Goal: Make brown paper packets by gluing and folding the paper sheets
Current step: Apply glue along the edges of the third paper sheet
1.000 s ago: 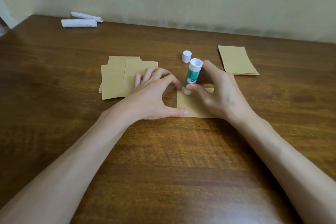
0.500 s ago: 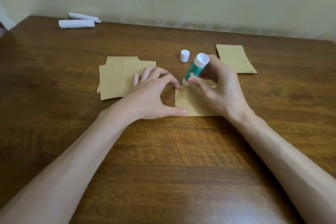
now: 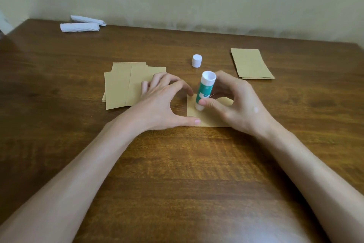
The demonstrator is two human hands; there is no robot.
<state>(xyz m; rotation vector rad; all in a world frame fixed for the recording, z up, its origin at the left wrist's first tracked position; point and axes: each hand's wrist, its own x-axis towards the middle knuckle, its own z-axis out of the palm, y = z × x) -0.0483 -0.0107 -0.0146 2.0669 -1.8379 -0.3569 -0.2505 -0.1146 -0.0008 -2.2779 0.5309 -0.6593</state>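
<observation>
A folded brown paper sheet [image 3: 208,117] lies flat at the table's middle. My left hand [image 3: 159,102] presses it down, thumb on its near left corner and index fingertip on its far left corner. My right hand [image 3: 236,102] grips a green and white glue stick [image 3: 204,90], held nearly upright with its lower end on the sheet near the left edge. The right hand hides the sheet's right part. The stick's white cap [image 3: 196,60] stands on the table just beyond.
A loose pile of brown sheets [image 3: 122,87] lies left of my left hand. A stack of brown packets [image 3: 250,64] sits at the far right. Two white paper rolls [image 3: 80,26] lie at the table's far left corner, near the wall.
The glue stick has come back toward me along the sheet's left edge and stands more upright than half a second ago. My left hand has stayed in place.
</observation>
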